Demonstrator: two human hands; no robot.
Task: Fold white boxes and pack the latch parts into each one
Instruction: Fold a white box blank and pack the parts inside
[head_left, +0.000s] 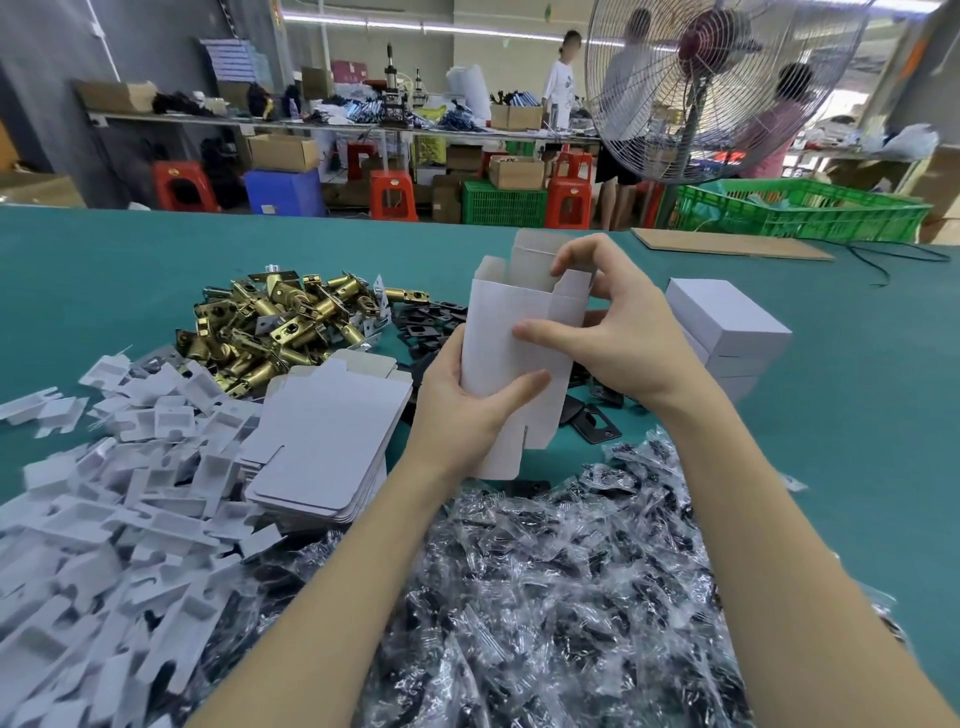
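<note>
Matt white card box (514, 358), glossy brass latches (275, 322), crinkly clear plastic bags (545, 597).

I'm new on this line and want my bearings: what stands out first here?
Centre: both hands, left hand and right hand, hold a half-folded white box above the teal table. Behind it to the left gleams a heap of brass latches; clear screw bags spread across the foreground.

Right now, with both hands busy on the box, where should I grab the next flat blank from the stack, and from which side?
Take the top blank of the stack by its near right corner, coming from the right. That rounded edge overhangs toward the left hand, and the sheets fan there, so one peels off. The stack's left side is crowded by white inserts. A pinch grip, thumb on top, probably suffices.
</note>
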